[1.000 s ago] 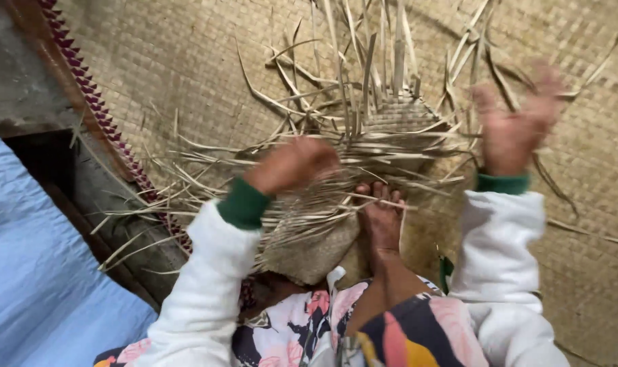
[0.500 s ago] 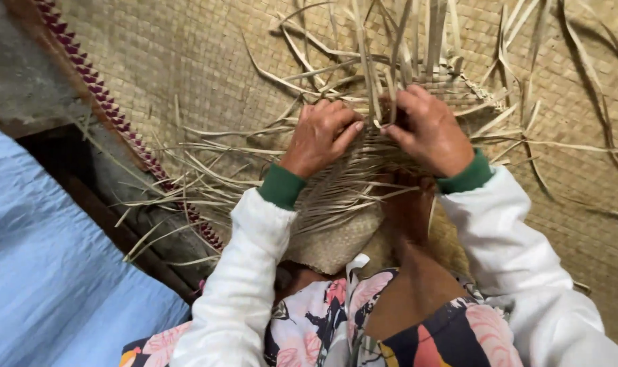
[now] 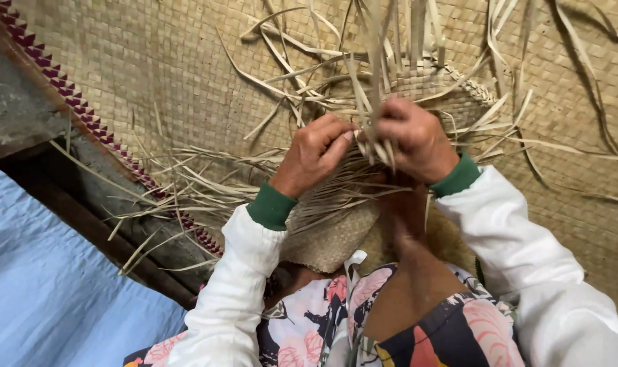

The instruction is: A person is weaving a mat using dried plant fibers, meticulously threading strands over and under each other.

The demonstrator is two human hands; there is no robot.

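A half-woven straw basket (image 3: 336, 234) of pale dried leaf strips rests against my raised knee, with many loose strips (image 3: 390, 47) fanning upward and sideways. My left hand (image 3: 314, 154) and my right hand (image 3: 416, 139) meet at the weave's upper edge, fingers pinched on strips. Both wrists show green cuffs under white sleeves. The fingertips of both hands touch near the middle. My foot is partly hidden behind the basket.
A large woven straw mat (image 3: 152, 68) with a dark red zigzag border (image 3: 84, 112) covers the floor. Blue cloth (image 3: 44, 292) lies at the lower left beside a dark wooden edge (image 3: 84, 217). Floral fabric (image 3: 322, 333) covers my lap.
My right hand has come in from far out on the right to join the left hand at the weave. Both hands now grip strips closer together.
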